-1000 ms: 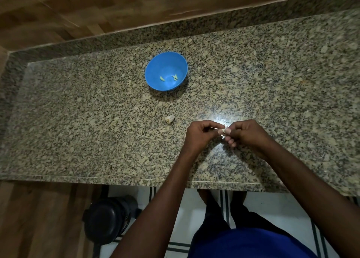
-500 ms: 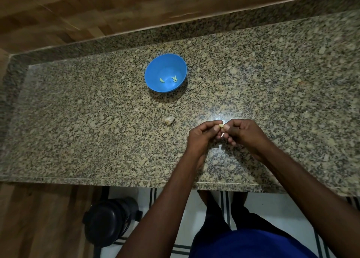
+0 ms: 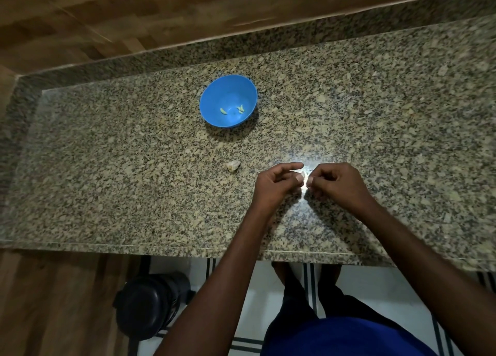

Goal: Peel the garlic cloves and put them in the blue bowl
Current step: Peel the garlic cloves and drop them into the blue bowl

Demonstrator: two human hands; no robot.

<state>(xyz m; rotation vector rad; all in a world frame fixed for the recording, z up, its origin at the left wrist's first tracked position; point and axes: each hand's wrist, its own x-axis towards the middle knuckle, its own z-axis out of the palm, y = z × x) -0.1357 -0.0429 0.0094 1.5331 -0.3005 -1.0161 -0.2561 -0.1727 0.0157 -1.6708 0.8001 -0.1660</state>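
A blue bowl (image 3: 212, 97) stands on the granite counter (image 3: 107, 167) with a few pale peeled cloves (image 3: 223, 110) lying in its bottom. My left hand (image 3: 276, 185) and my right hand (image 3: 338, 186) meet low over the counter, near its front edge. Between their fingertips they pinch one small garlic clove (image 3: 302, 175), mostly hidden by the fingers. An unpeeled piece of garlic (image 3: 233, 165) lies on the counter to the left of my left hand, between it and the bowl.
The counter's front edge (image 3: 188, 248) runs just below my wrists. A raised granite lip (image 3: 241, 44) borders the back. A black round container (image 3: 150, 304) sits on the floor under the counter, left of my legs.
My hands stay together at the same spot while the fingers shift on the clove. My left forefinger has lifted and straightened. The view has tilted slightly.
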